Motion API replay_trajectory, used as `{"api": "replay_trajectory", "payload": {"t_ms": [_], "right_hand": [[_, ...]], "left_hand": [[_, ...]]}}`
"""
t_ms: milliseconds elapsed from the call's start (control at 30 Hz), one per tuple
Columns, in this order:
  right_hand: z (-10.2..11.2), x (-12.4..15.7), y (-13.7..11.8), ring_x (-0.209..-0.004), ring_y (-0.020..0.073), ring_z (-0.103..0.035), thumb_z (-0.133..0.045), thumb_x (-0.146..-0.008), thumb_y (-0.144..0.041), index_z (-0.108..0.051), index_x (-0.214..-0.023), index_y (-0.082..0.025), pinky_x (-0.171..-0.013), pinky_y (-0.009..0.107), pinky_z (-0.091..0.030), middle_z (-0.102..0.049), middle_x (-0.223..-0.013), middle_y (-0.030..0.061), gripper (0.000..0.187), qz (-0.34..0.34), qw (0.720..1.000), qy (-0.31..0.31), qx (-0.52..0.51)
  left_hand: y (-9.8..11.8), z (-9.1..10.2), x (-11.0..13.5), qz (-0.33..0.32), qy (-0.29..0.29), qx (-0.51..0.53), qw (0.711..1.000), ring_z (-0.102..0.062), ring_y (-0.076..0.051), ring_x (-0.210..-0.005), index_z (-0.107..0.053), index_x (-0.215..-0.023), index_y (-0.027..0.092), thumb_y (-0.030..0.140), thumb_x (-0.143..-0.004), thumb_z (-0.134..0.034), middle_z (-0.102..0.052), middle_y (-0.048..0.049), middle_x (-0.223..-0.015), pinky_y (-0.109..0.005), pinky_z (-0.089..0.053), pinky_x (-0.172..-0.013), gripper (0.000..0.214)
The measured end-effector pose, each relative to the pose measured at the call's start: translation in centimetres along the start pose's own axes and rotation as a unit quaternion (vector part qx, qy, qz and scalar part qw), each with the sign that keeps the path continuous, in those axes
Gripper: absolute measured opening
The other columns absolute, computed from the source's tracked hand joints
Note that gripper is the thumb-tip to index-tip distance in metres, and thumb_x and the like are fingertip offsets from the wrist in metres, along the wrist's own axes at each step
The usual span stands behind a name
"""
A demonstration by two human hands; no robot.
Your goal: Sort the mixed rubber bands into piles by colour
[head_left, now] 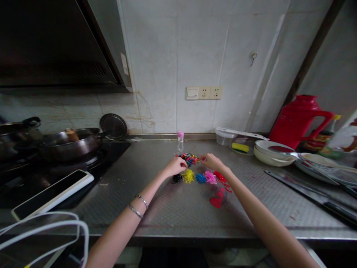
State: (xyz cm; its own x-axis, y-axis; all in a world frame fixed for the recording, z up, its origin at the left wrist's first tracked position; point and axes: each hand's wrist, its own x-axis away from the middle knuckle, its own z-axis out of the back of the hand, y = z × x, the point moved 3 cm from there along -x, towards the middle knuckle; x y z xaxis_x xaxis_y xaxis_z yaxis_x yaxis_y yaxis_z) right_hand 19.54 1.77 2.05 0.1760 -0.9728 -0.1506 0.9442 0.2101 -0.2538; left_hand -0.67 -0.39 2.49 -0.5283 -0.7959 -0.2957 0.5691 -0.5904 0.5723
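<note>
Was a metal counter (167, 214), bore a mixed heap (190, 159), five coloured piles (189, 176) in front, a red heart (216, 200) nearer, a bottle (180, 143) behind, bowls (272, 160) rightward

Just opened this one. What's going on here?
A person works bare-handed at a metal counter. The left hand is at the left side of a mixed-colour pile of small strands, the right hand at its right; whether either grips any is too small to tell. Nearer the person, left to right, lie black, yellow, blue, pink and red heaps. A pink-capped bottle stands behind the pile.
</note>
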Motion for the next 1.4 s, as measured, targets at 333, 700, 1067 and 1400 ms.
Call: {"api": "replay_trajectory", "payload": {"t_ms": [333, 700, 1067, 1400], "right_hand": [[-1.5, -1.0, 0.4, -0.077, 0.0176, -0.060, -0.050, -0.074, -0.037, -0.067, -0.091, -0.026, -0.057, 0.020, -0.038, -0.067, -0.087, 0.0047, 0.026, -0.018, 0.999, -0.011, 0.037], [-1.2, -0.4, 0.4, -0.076, 0.0156, -0.059, -0.047, -0.077, -0.037, -0.067, -0.086, -0.023, -0.056, 0.019, -0.035, -0.067, -0.085, 0.0049, 0.026, -0.027, 0.999, 0.017, 0.026], [0.9, 0.6, 0.7, -0.073, 0.0156, -0.060, -0.051, -0.073, -0.033, -0.068, -0.082, -0.019, -0.062, 0.020, -0.040, -0.068, -0.080, 0.0052, 0.024, 0.022, 0.993, 0.075, -0.083], [1.0, 2.4, -4.1, -0.071, 0.0127, -0.058, -0.053, -0.069, -0.025, -0.069, -0.075, -0.016, -0.066, 0.019, -0.042, -0.067, -0.077, 0.0012, 0.019, 0.206, 0.962, -0.021, -0.180]], "left_hand": [[-1.2, 0.5, 0.6, 0.043, 0.073, 0.054, 0.995, -0.054, -0.011, -0.063, -0.069, -0.080, 0.011, 0.018, -0.069, -0.055, -0.067, -0.0053, -0.075, -0.021, -0.041, -0.062, 0.019], [-1.8, 1.1, 0.7, 0.059, 0.116, 0.059, 0.990, -0.054, -0.011, -0.062, -0.069, -0.078, 0.011, 0.018, -0.068, -0.054, -0.066, -0.0055, -0.073, -0.021, -0.041, -0.060, 0.020], [-3.1, 1.2, 0.6, 0.071, 0.123, 0.053, 0.988, -0.055, -0.012, -0.065, -0.069, -0.081, 0.012, 0.017, -0.067, -0.051, -0.066, -0.0050, -0.073, -0.022, -0.041, -0.062, 0.023], [-4.7, 1.2, 0.8, 0.117, 0.128, -0.001, 0.985, -0.058, -0.013, -0.069, -0.068, -0.083, 0.012, 0.012, -0.067, -0.050, -0.067, -0.0053, -0.078, -0.024, -0.044, -0.068, 0.024]]}}
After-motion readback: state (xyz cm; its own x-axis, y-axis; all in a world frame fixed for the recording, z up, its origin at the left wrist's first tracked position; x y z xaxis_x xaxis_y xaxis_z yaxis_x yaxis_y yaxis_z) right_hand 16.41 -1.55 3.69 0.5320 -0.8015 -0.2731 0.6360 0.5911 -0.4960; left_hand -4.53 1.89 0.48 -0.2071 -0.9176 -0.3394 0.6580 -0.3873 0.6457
